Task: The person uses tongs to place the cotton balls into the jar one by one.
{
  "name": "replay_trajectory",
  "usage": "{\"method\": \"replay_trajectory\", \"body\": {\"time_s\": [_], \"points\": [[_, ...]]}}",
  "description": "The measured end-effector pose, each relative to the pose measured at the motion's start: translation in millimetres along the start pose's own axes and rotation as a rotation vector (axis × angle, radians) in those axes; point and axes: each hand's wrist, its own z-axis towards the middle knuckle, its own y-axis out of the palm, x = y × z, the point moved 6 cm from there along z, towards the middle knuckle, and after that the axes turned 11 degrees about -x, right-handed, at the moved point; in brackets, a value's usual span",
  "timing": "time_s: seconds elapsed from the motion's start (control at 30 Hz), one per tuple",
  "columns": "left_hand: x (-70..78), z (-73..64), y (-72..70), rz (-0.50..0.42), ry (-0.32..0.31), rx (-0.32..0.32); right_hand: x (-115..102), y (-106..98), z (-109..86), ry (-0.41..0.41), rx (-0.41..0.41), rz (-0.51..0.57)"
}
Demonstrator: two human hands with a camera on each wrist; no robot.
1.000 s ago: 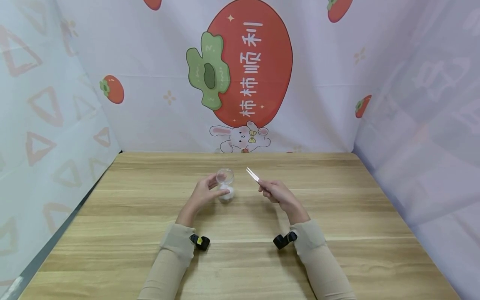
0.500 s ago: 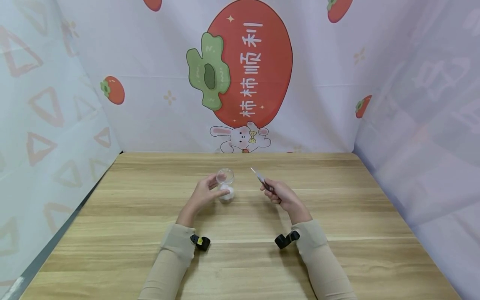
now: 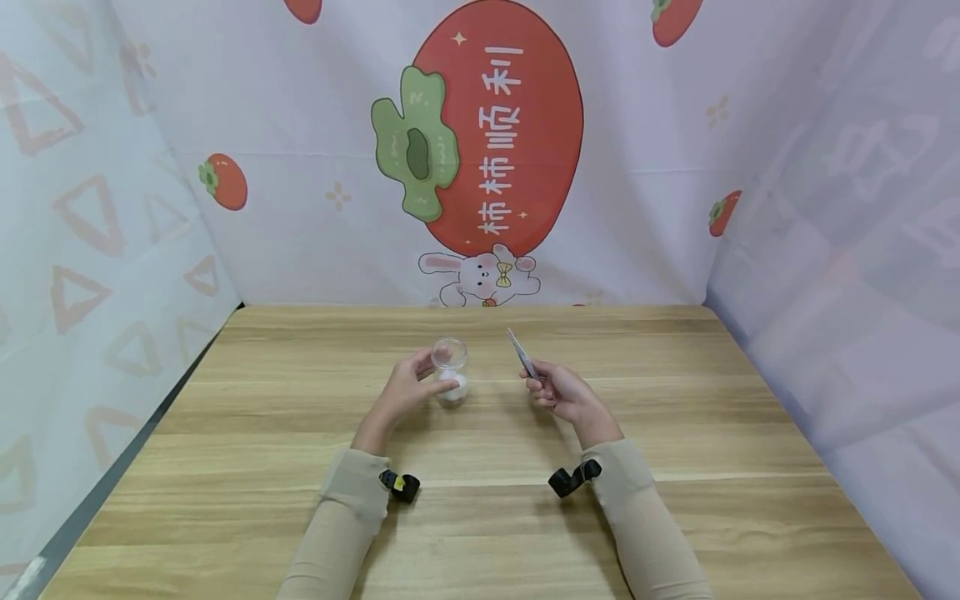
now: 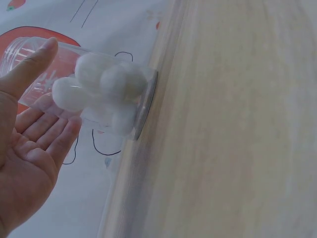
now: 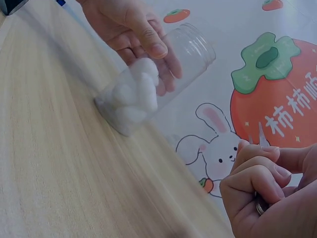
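Note:
A clear, lidless jar (image 3: 450, 357) stands upright on the table, with several white cotton balls (image 4: 114, 84) heaped in its lower part. My left hand (image 3: 408, 385) holds it from the left, thumb across the near side and fingers round the far side. To the right of the jar and apart from it, my right hand (image 3: 564, 393) grips metal tweezers (image 3: 523, 354) in curled fingers above the table. Their tips point up and away, to the left. In the right wrist view the two slim tips show past the fingers (image 5: 257, 173), while the hand hides most of the tweezers.
The wood-grain table (image 3: 480, 533) reaches back to a white curtain (image 3: 300, 233) printed with persimmons and a rabbit. More cloth hangs along both sides. A black wrist camera (image 3: 406, 487) is strapped at each sleeve cuff.
The tweezers have turned in my right hand: their two spread prongs faced the head camera before, and now they look narrow and point more steeply away. My left hand and the jar stay put.

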Motion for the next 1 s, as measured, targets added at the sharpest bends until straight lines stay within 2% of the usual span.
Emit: {"method": "replay_trajectory", "body": {"time_s": [0.1,0.2,0.37,0.47,0.7,0.87,1.0], "points": [[-15.7,6.7,-0.3,0.018,0.015,0.019,2,-1,0.0,0.011,-0.011,0.064],[-16.4,6.4,-0.5,0.028,0.021,0.027,3,-1,0.1,0.02,-0.019,0.115],[-17.9,7.2,-0.6,-0.011,-0.004,0.014,3,-3,0.4,0.022,-0.025,0.146],[-18.2,8.0,-0.8,-0.014,-0.008,0.008,4,-6,1.0,0.023,0.006,0.117],[-20.0,9.3,-2.1,-0.016,-0.018,0.014,1,-11,-0.2,0.003,0.099,-0.07],[-18.7,8.5,-2.0,-0.012,-0.026,0.014,-1,-15,-3.9,-0.001,0.196,-0.132],[-17.6,7.5,-1.6,-0.009,-0.025,0.014,-2,-17,-5.5,0.0,0.238,-0.169]]}}
